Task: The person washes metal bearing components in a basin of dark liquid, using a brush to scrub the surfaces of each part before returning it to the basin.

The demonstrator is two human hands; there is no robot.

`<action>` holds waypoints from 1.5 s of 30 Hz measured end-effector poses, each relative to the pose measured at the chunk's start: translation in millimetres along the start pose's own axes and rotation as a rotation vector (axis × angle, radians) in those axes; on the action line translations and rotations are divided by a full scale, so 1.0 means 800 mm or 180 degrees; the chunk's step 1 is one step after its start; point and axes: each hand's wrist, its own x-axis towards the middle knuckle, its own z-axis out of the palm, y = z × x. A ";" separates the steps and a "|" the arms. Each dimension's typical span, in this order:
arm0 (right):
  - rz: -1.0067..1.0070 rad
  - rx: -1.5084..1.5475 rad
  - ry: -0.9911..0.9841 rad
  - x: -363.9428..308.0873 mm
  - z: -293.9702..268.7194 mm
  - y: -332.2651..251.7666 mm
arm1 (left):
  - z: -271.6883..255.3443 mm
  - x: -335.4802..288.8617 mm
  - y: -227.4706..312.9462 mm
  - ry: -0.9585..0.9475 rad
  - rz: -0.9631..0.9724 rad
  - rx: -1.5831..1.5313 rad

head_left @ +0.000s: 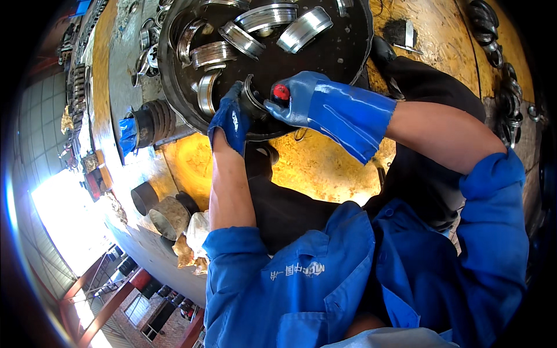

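Observation:
Both my hands wear blue rubber gloves and work over a large round black basin (184, 110) of dark liquid. At its near edge my left hand (232, 116) grips a shiny metal ring (250, 93), which stands tilted on its side. Just right of that ring, my right hand (296, 100) is closed around a tool with a red handle (281, 93); the tool's working end is hidden. Several more wide metal rings lie in the basin, among them a bright one (305, 30) at the far right and another (206, 93) beside my left hand.
Left of the basin stand dark ribbed cylinders (155, 123) with a blue glove or cloth (127, 134). Nearer me are short metal sleeves (169, 217). A flat metal scraper-like piece (409, 35) lies at the far right on the oily yellow floor (325, 168). Dark rings (510, 104) line the right side.

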 end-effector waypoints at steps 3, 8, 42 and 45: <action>0.0022 -0.0056 0.0260 0.014 0.002 0.005 | 0.004 -0.001 0.001 0.0076 0.0077 -0.0177; 0.0903 -0.0296 0.0265 0.072 -0.007 -0.029 | -0.007 -0.019 0.061 0.0029 0.0036 0.0008; -0.0320 0.0497 0.0719 0.037 -0.009 -0.033 | 0.011 -0.012 -0.003 0.0315 -0.0770 -0.2231; -0.1776 0.0014 0.1009 0.003 0.002 -0.017 | -0.001 -0.023 0.012 0.0105 -0.0916 -0.1632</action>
